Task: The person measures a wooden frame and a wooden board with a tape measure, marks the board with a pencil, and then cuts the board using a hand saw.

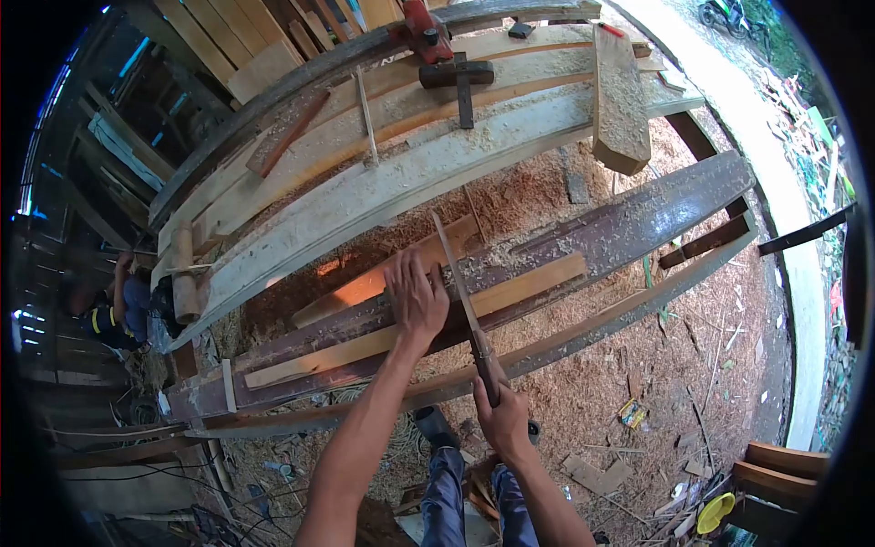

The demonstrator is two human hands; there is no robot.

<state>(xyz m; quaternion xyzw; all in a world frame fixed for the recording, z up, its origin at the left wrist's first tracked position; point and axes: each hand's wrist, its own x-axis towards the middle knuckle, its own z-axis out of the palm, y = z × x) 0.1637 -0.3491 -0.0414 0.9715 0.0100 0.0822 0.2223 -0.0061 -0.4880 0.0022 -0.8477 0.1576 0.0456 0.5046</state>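
My right hand [504,417] is wrapped round the dark handle of a hand saw [463,296]. The saw's narrow blade crosses a long pale wooden strip [530,283] and points away from me. Just left of the blade, my left hand [416,296] lies on the strip with its fingers stretched out. Under the strip is a dark brown plank [629,219] sprinkled with shavings. A short piece of pale wood [228,385] rests across the plank's left end.
Beyond lies a bench of long boards [392,187] holding a try square [465,96], a red power tool [426,32], a wooden mallet [185,273] and a thick block [622,100]. Another person [132,305] is at far left. Shavings and scraps cover the ground.
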